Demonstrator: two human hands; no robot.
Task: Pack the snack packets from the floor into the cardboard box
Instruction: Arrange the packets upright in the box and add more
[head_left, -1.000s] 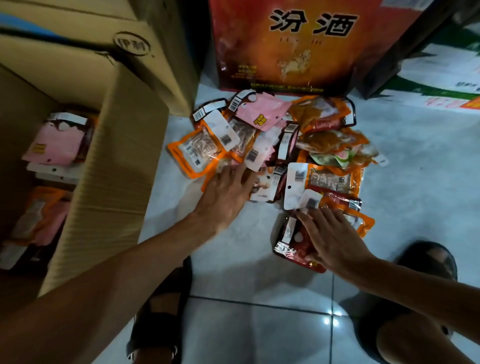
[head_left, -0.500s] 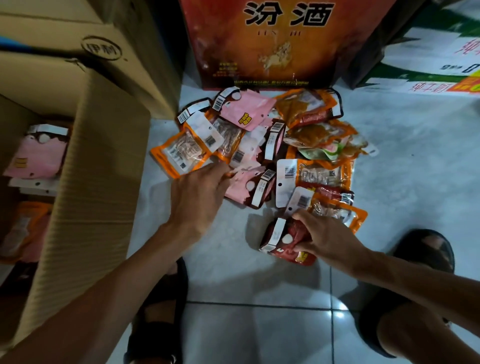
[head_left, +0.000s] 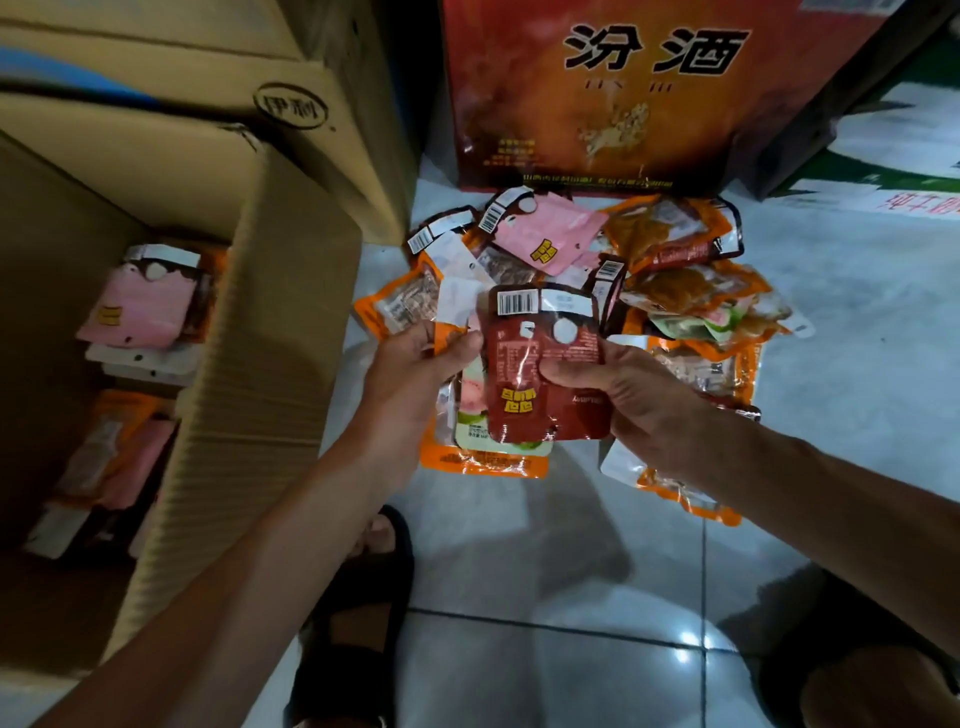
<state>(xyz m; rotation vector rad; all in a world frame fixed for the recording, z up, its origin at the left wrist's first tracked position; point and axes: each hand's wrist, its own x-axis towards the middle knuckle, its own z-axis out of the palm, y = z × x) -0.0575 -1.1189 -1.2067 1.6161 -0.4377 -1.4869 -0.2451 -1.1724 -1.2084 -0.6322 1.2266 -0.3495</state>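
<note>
**Head view.** The cardboard box stands open at the left, with its near corner and left side cut off by the frame. Inside it, a pink packet lies on top of others too dim to make out.

The left hand grips a small stack of packets. The stack is mostly covered, and only green-and-white and orange edges show. The right hand pinches a dark red packet against the front of that stack, with the thumb on its face. An orange packet pokes out under the right wrist; I cannot tell whether it is held or lying on the floor.

Beyond the hands, the pile lies on the tiled floor, partly hidden, in front of a red carton.

Half a second ago both hands were low on the pile. Now they are raised together, and the dark red packet is off the floor.
</note>
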